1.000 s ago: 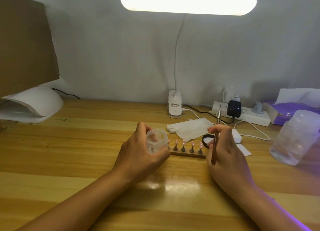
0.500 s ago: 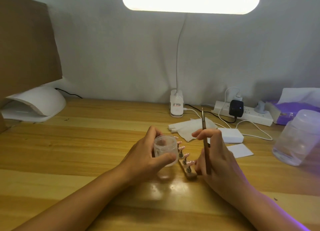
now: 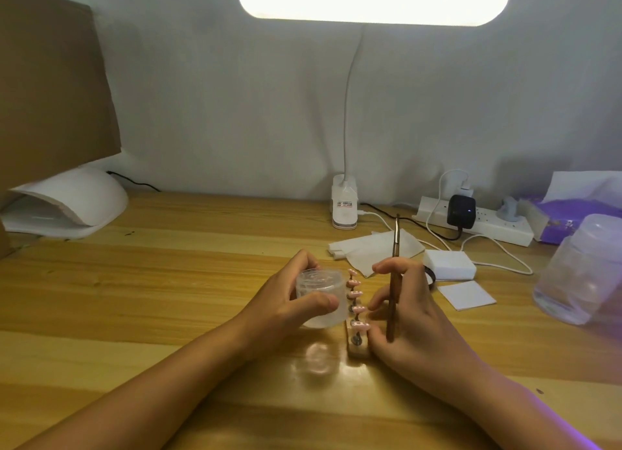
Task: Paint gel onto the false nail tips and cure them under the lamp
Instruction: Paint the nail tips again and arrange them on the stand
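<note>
Nail tips [image 3: 355, 294], pale pink and glossy, stand on small metal posts along one narrow wooden strip [image 3: 357, 351]. The strip lies near the middle of the worktop [image 3: 168, 298], its length running away from the person. At least five tips can be counted; the nearest post is unclear. Also noted: one small clear jar [image 3: 321, 298], one brown-handled brush [image 3: 391, 294], and one white curing lamp [image 3: 67, 203] at far left, well apart. The left hand [image 3: 286, 301] curls round the jar, thumb across its front, just left of the strip. The right hand [image 3: 414, 315] grips the brush, its shaft pointing away from the person, with fingertips touching the strip's right edge.
</note>
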{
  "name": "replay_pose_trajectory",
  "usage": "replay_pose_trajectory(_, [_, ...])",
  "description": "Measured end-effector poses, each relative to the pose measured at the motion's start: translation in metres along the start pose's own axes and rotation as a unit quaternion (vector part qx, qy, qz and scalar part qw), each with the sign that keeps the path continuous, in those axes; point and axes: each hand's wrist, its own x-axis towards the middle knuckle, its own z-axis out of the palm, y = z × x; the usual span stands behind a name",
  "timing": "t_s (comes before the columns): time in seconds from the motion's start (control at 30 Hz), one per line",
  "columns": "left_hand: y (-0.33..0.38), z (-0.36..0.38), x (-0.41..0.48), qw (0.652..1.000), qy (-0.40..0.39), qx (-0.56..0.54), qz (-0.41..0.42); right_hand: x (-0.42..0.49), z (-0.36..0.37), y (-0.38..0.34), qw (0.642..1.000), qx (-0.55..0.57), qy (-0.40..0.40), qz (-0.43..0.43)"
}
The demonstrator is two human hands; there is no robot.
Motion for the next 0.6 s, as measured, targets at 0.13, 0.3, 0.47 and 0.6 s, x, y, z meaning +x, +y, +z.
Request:
replay_pose_trajectory(0.13, [0.0,0.0,0.001,0.999,-0.005,-0.039,-0.016,0.002,-0.001,0.006,0.999,0.018,-0.006,0.031])
replay_pose_trajectory(0.3, [-0.008,-0.001,0.003,0.992,-0.004,-0.111,-0.064,0.004,-0.002,0.004,0.997,0.042,-0.032,0.059])
replay_pose_trajectory(0.47, [-0.014,-0.004,0.01,0.983,0.027,-0.16,-0.082,0.002,-0.005,-0.001,0.998,0.004,-0.03,0.062])
replay_pose_trajectory(0.6, [-0.013,-0.005,0.007,0.982,0.099,-0.148,-0.066,0.002,-0.006,-0.003,0.998,-0.019,0.002,0.063])
